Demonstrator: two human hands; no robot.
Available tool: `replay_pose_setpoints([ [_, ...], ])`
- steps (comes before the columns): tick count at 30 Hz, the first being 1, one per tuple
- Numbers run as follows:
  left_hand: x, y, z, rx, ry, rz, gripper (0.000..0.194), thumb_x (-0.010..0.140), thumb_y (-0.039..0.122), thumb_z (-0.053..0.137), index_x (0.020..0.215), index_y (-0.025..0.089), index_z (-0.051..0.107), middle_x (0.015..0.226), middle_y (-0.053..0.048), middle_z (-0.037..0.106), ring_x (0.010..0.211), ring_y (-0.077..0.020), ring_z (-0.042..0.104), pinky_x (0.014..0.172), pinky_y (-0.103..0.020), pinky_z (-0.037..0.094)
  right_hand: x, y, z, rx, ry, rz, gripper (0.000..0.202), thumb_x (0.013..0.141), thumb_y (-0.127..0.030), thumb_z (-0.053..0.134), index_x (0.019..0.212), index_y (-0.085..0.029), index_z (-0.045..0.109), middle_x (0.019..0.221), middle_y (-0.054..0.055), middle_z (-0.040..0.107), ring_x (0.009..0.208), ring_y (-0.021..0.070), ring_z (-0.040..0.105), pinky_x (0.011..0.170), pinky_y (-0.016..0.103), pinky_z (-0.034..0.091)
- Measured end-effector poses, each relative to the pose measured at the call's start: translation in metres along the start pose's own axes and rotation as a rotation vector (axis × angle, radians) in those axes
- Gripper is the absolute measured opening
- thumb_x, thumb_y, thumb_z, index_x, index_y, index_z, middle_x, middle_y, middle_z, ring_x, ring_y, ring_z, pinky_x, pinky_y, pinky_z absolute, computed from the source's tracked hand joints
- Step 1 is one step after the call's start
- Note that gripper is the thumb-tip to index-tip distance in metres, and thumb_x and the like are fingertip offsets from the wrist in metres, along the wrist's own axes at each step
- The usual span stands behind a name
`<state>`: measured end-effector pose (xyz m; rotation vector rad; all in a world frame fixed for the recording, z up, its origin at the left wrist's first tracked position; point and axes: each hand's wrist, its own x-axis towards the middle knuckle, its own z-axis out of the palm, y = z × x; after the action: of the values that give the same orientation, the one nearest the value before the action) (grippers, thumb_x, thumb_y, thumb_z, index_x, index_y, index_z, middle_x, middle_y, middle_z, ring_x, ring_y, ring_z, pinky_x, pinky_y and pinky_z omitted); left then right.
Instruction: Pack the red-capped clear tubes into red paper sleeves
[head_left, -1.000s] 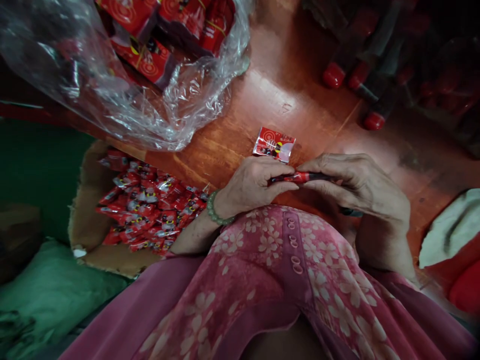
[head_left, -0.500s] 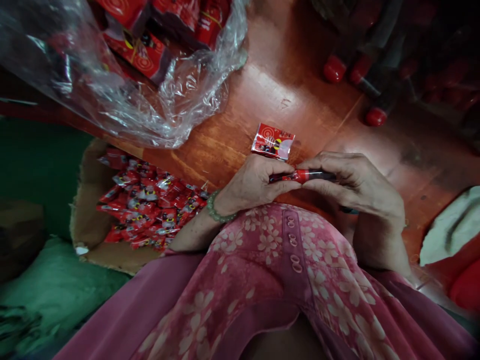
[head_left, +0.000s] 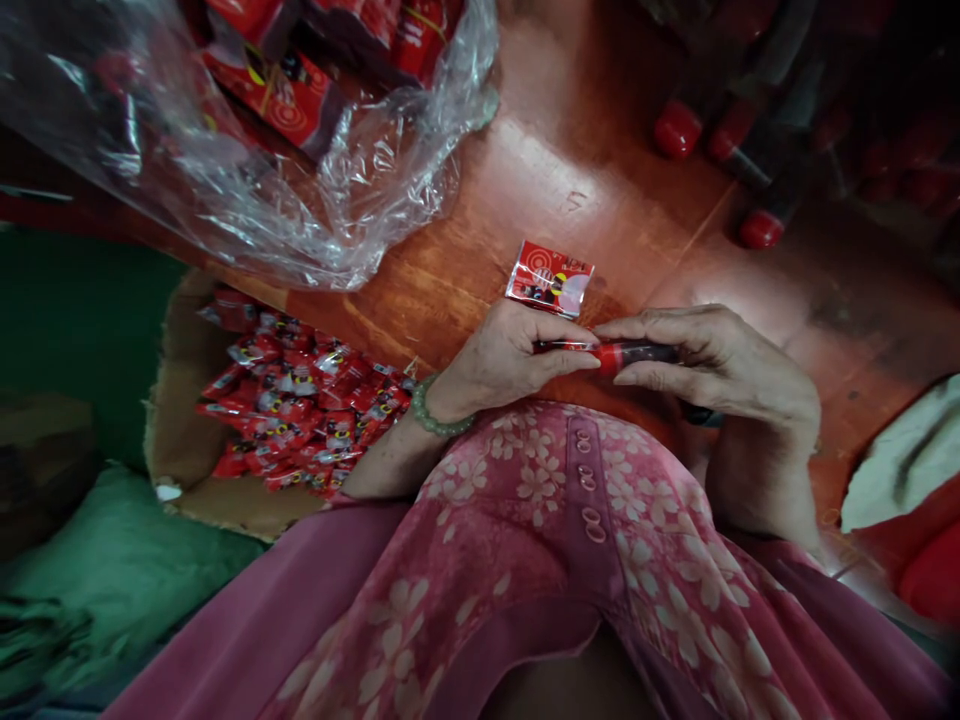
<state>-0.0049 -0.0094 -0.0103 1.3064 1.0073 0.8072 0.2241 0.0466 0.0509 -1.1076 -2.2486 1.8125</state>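
Observation:
My left hand (head_left: 504, 352), with a green bead bracelet at the wrist, pinches a flat red-and-black wrapper (head_left: 568, 346) between thumb and fingers. Against the wrapper's right end lies a dark tube with a red end (head_left: 637, 353), held between the thumb and fingers of my right hand (head_left: 731, 370). Whether the red end sits inside the wrapper or just touches it I cannot tell. Just beyond my left hand, a small stack of red printed wrappers (head_left: 551, 278) rests on the table. Something dark (head_left: 699, 412) shows under my right hand, too hidden to name.
At the left stands a cardboard box (head_left: 176, 400) of small red packets (head_left: 300, 385). A clear plastic bag (head_left: 360, 215) with bundled red wrappers covers the back left of the reddish-brown table (head_left: 420, 300). Several red-ended tubes (head_left: 761, 228) lie at the back right.
The wrapper in my left hand now shows more edge-on. My right thumb has drawn back slightly to the right along the tube, so more of its red end shows.

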Motion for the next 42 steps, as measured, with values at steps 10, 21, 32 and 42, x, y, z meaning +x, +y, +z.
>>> replay_pose_setpoints([
  [10,0.007,-0.001,0.000,-0.029,-0.092,-0.078,0.023,0.078,0.042,0.083,0.072,0.019,0.081,0.057,0.003,0.065,0.054,-0.0104,0.054,0.056,-0.024,0.041,0.007,-0.001,-0.004,-0.013,-0.046,-0.089,0.019,0.094,-0.032,0.071,0.109,-0.028,0.081,0.091,0.001,0.080,0.069,0.0133,0.070,0.067,0.027,0.054],
  [21,-0.002,0.000,-0.008,-0.457,0.110,-0.162,0.055,0.068,0.067,0.086,0.094,0.020,0.078,0.087,-0.005,0.078,0.081,-0.0201,0.075,0.075,-0.032,0.060,-0.002,-0.002,0.024,0.195,0.449,0.062,0.031,0.086,-0.051,0.078,0.101,-0.023,0.079,0.082,-0.001,0.077,0.066,0.0154,0.069,0.061,0.027,0.054],
  [32,0.005,0.005,0.031,-0.782,0.290,-0.316,0.046,0.063,0.058,0.092,0.071,0.017,0.074,0.073,-0.002,0.077,0.074,-0.0167,0.075,0.083,-0.035,0.064,0.010,0.002,0.045,0.321,0.639,0.003,0.028,0.082,-0.043,0.082,0.100,-0.022,0.077,0.085,0.000,0.077,0.068,0.0140,0.068,0.063,0.026,0.057],
  [42,0.006,0.010,0.040,-0.754,0.477,-0.388,0.046,0.050,0.050,0.099,0.067,0.015,0.074,0.066,0.002,0.074,0.061,-0.0098,0.070,0.072,-0.026,0.063,0.013,0.013,0.067,0.130,0.869,-0.136,0.017,0.091,-0.033,0.071,0.102,-0.020,0.072,0.092,0.001,0.076,0.079,0.0145,0.069,0.074,0.028,0.057],
])
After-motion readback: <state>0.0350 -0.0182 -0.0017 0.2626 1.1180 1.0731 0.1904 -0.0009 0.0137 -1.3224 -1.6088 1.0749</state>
